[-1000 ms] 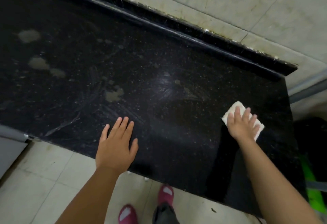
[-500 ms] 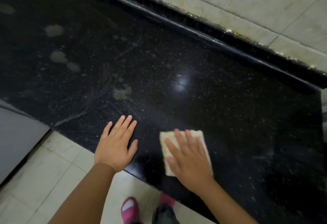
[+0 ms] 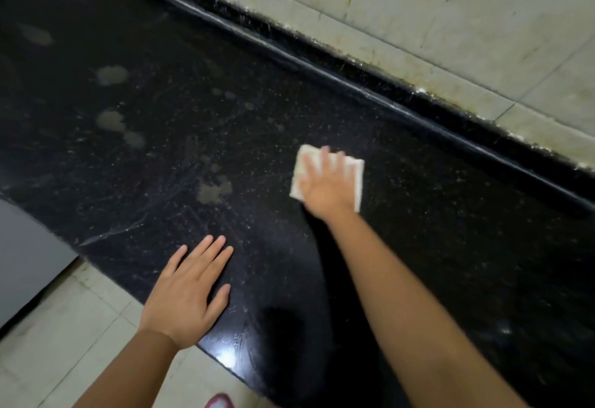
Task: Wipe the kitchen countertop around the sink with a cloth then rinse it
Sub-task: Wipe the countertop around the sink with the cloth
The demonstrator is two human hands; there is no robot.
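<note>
Cloth (image 3: 356,179) farther back, beside stains (image 3: 214,190)

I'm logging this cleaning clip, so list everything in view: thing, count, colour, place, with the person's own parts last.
countertop: one, black speckled, fills the middle of the view
cloth: one, off-white, flat on the countertop toward the back, under the right hand
dried stains: several, pale grey-brown, on the countertop left of the cloth
backsplash ledge: one, black, along the back edge
wall tiles: several, cream, streaked, behind the ledge
floor tiles: several, pale, below the front edge
grey panel: one, at far left
pink shoe: one, bottom edge
left hand: one, flat on the front edge
right hand: one, presses flat on the cloth
</note>
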